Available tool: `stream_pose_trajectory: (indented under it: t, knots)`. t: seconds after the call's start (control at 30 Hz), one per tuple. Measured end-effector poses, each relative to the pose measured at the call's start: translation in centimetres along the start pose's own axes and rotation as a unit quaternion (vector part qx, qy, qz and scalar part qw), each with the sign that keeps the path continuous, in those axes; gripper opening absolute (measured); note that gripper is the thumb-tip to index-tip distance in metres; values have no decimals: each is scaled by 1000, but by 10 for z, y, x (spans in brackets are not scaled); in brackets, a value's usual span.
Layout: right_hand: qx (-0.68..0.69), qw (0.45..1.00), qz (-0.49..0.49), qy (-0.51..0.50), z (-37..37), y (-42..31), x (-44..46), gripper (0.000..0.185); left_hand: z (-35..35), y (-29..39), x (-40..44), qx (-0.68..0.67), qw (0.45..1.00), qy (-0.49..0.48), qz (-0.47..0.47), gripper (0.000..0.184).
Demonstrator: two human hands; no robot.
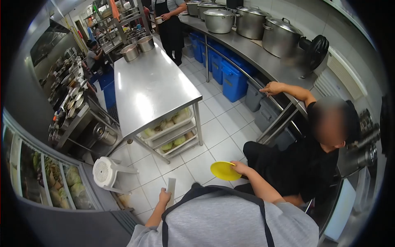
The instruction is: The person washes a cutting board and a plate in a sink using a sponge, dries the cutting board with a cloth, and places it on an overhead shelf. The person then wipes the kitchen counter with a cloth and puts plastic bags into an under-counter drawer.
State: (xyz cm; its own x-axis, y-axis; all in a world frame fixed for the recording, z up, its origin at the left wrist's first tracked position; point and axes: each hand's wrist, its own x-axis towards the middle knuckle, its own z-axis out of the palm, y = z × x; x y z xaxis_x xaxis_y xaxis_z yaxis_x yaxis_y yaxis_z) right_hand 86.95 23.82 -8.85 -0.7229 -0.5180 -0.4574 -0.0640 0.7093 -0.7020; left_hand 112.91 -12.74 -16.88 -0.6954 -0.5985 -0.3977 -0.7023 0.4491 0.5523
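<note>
My left hand (165, 198) is closed around a knife (171, 186) with a broad, flat grey blade pointing up and away from me; its handle is hidden in my fingers. My right hand (242, 168) grips the rim of a round yellow plate (225, 170), which hangs tilted over the tiled floor. Nothing shows on the visible face of the plate. Both hands are held low in front of my grey shirt and dark apron straps, apart from each other.
Ahead stands a steel table (154, 86) with cabbages in trays (177, 142) beneath. A white stool (105, 173) is at left, near a glass-fronted fridge (47, 179). At right, a person in black (288, 173) reaches toward a counter (247, 49) bearing large pots. Another person (168, 29) stands farther back.
</note>
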Motion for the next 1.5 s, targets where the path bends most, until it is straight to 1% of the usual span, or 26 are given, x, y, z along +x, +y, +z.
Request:
stream_pose_trajectory:
  t: [0.07,0.13,0.17,0.23,0.3,0.33,0.4,0.43,0.5,0.57,0.67,0.7,0.73,0.87,0.93,0.97,1.03,1.07,1.1,1.13,1.17,1.23,1.27,1.4,1.47,1.5]
  knots:
    - [25,999,37,1,-27,-3,28,25,20,51,41,-45,998,-31,40,42]
    - [136,988,27,64,-41,15,61,28,21,126,74,-22,991,-71,110,37]
    - [88,991,42,87,-57,2,63,29,21,169,94,-23,985,-78,155,35]
    - [109,986,59,110,-75,1,80,28,37,215,136,-22,974,-91,208,32]
    - [169,973,106,118,-95,4,104,29,64,256,187,-136,941,-81,299,27]
    - [249,954,95,139,-98,7,117,29,55,290,187,-139,938,-89,306,27]
    - [303,935,109,151,-112,5,137,32,35,365,195,-192,948,-178,181,25]
    - [300,933,113,160,-126,-12,141,32,36,390,207,-197,938,-196,210,21]
    - [443,873,134,157,-150,-50,149,34,31,448,212,-267,913,-224,212,18]
    - [457,865,116,172,-170,-55,173,35,26,498,227,-328,887,-246,214,16]
    - [477,854,104,179,-212,-62,210,36,28,557,264,-352,882,-235,206,14]
    - [484,851,108,171,-226,-65,221,36,28,573,280,-303,899,-168,268,13]
    - [480,855,116,162,-240,-67,234,36,28,588,295,-252,906,-95,325,14]
    - [439,893,74,69,-307,-79,314,39,19,640,358,-261,915,-70,299,14]
    - [411,907,68,58,-335,-95,336,41,29,650,386,-207,914,42,346,15]
    - [404,911,68,45,-348,-97,352,41,35,656,399,-209,917,51,335,15]
    - [285,956,-16,68,-372,-108,390,40,34,666,423,-242,893,166,340,13]
    - [285,957,-11,51,-379,-114,407,40,32,667,432,-239,900,170,324,13]
    - [221,971,-60,73,-387,-123,426,40,21,675,438,-364,892,72,259,14]
    - [155,977,-112,94,-396,-132,444,40,10,684,443,-484,855,-23,187,14]
    - [89,975,-167,115,-405,-140,462,40,-4,692,447,-505,842,-17,189,15]
    - [72,971,-200,114,-417,-157,498,38,-39,709,454,-558,806,-5,197,13]
    - [57,961,-235,131,-425,-168,519,37,-55,713,460,-557,810,13,182,15]
    - [46,964,-213,156,-455,-185,611,35,-116,727,488,-595,785,45,165,17]
    - [11,939,-253,234,-469,-206,641,34,-132,729,515,-613,767,65,178,21]
    - [20,943,-259,210,-477,-228,642,36,-140,726,529,-628,752,64,188,23]
